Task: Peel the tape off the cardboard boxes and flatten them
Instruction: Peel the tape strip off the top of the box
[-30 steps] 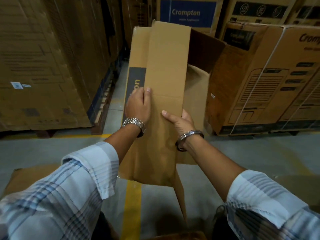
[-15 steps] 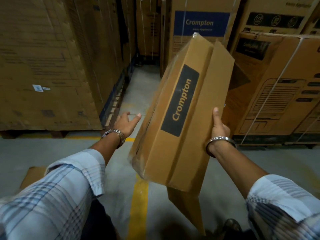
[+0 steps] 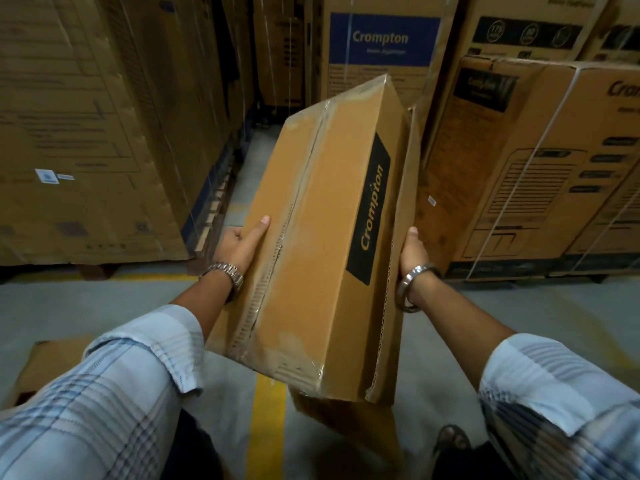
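Both hands hold the long brown cardboard box [image 3: 322, 244] off the floor, tilted, with its far end raised. My left hand [image 3: 242, 245] grips the left edge, thumb laid flat on the upper face and fingers curled round the side. My right hand [image 3: 411, 252] clamps the loose right-hand panel with the thumb upright against it; its fingers are out of sight behind the board.

Clear wrinkled tape [image 3: 300, 216] runs lengthwise along the seam of the upper face and wraps over both ends. A black label lettered "Crompton" [image 3: 370, 209] sits on the adjoining face. One brown flap [image 3: 346, 424] hangs open below the near end.

A silver wristwatch [image 3: 227, 271] is on my left wrist and a metal bangle [image 3: 414, 287] on my right. Below lies a grey concrete floor [image 3: 104, 299] with a yellow painted line [image 3: 270, 427]. A flat cardboard sheet [image 3: 45, 368] lies at left. Tall strapped cartons [image 3: 540, 161] stand beyond.
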Demonstrator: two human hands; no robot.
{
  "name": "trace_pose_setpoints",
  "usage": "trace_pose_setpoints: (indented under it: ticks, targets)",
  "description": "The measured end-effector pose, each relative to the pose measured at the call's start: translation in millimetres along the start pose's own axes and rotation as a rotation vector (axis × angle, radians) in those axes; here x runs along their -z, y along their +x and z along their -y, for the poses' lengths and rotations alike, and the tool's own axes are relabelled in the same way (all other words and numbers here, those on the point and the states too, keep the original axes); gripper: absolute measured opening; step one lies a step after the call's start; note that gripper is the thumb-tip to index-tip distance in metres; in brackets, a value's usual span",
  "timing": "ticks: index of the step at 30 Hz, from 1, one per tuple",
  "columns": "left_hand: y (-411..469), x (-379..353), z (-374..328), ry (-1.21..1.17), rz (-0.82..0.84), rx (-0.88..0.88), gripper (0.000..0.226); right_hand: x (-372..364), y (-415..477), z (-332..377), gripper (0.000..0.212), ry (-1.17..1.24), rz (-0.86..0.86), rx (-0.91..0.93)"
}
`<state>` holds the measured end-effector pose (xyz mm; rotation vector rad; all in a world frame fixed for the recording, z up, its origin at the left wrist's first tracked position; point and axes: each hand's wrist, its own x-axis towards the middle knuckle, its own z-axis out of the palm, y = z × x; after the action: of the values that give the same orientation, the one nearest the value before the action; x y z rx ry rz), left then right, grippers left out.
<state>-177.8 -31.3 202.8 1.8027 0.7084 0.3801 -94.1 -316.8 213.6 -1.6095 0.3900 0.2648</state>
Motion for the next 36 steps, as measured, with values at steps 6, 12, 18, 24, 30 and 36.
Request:
trace_pose_setpoints:
  ticks: [6, 12, 18, 24, 30, 36]
  targets:
    - [-4.4, -9.9, 14.2, 0.026, -0.056, 0.033, 0.088, -20.6, -15.9, 1.2, 0.093, -0.021, 0.171, -0.145]
    - [-9.7, -23.8, 30.7, 0.008, -0.069, 0.064, 0.080, -31.1, 22.7, -33.1, 0.082, -0.182, 0.084, 0.026]
    - [-0.1, -44.2, 66.3, 0.034, -0.079, 0.077, 0.068, -33.0, 53.4, -64.9, 0.035, -0.338, -0.067, 0.323]
    - [16.1, -71.6, 101.0, 0.070, -0.026, 0.057, 0.054, -35.5, 82.1, -97.1, 0.049, -0.262, 0.002, 0.200]
    - [25.8, -104.7, 154.5, 0.047, 0.095, 0.079, 0.044, -21.1, 117.8, -143.2, 0.054, -0.661, -0.003, 0.288]
    - [33.2, -131.0, 207.7, 0.049, 0.237, 0.239, 0.069, -8.7, 155.8, -182.0, 0.054, -0.633, 0.094, 0.170]
